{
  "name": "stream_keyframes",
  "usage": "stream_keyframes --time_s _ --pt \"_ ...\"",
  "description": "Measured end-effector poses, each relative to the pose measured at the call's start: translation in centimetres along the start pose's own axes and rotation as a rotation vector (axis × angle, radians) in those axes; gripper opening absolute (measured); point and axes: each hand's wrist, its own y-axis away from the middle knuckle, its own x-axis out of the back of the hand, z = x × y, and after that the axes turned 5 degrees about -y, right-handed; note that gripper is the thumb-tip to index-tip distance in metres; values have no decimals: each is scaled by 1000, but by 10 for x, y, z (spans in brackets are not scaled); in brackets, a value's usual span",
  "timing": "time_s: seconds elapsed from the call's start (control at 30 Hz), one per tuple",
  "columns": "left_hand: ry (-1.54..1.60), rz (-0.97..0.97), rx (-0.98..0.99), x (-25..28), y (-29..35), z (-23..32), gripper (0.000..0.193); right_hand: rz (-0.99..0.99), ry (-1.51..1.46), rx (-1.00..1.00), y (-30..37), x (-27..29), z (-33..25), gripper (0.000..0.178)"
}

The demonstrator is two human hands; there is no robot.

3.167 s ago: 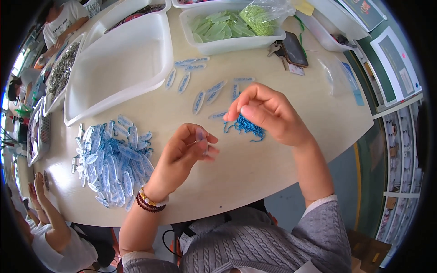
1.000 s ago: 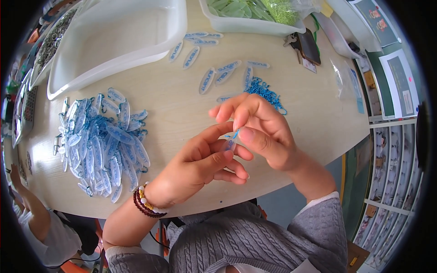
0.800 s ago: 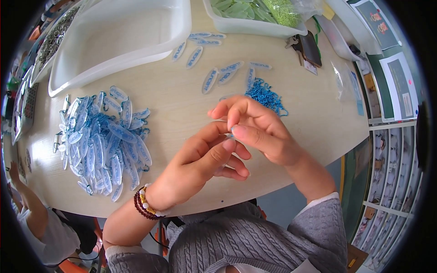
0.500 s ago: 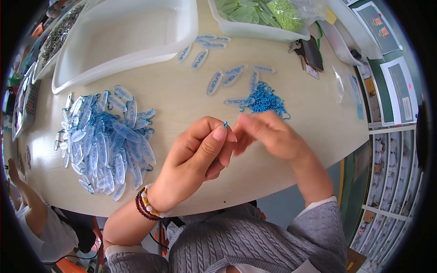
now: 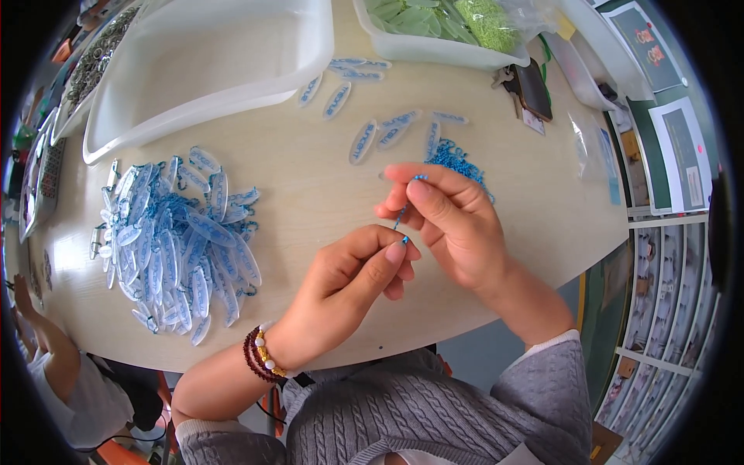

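Observation:
A short blue ball chain (image 5: 400,218) stretches between my two hands above the table. My left hand (image 5: 347,273) pinches one end of it between thumb and forefinger. Higher up and to the right, my right hand (image 5: 463,225) grips the other end, a bit of blue showing at the thumb tip. Just behind the right hand lies a heap of blue ball chains (image 5: 459,160), partly covered by the fingers. Several loose clear oval tags (image 5: 363,141) with blue print lie beyond. On the left is a large pile of such tags (image 5: 186,248) with blue chains on them.
A white plastic bin (image 5: 209,118) stands at the back left. Another bin (image 5: 457,56) holds green tags and green chains. A dark phone or case (image 5: 532,89) with keys lies at the far right. Another person's arm (image 5: 45,337) shows at the lower left.
The right hand has moved up and its fingers now grip one chain end. The left hand has shifted slightly right and down, and the chain now shows drawn out between the hands.

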Motion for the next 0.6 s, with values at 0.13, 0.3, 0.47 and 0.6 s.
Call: stream_keyframes --time_s 0.13,0.3,0.47,0.6 --pt "71 -20 5 2 0 -3 24 -72 792 348 1 0 -11 23" --pt "183 -48 20 7 -1 -1 25 -35 902 434 8 -3 -20 18" --pt "176 -39 21 7 -1 -1 25 -242 1136 622 3 8 -26 16" --pt "108 -27 3 8 -2 -3 23 -304 1196 632 5 2 -28 18"
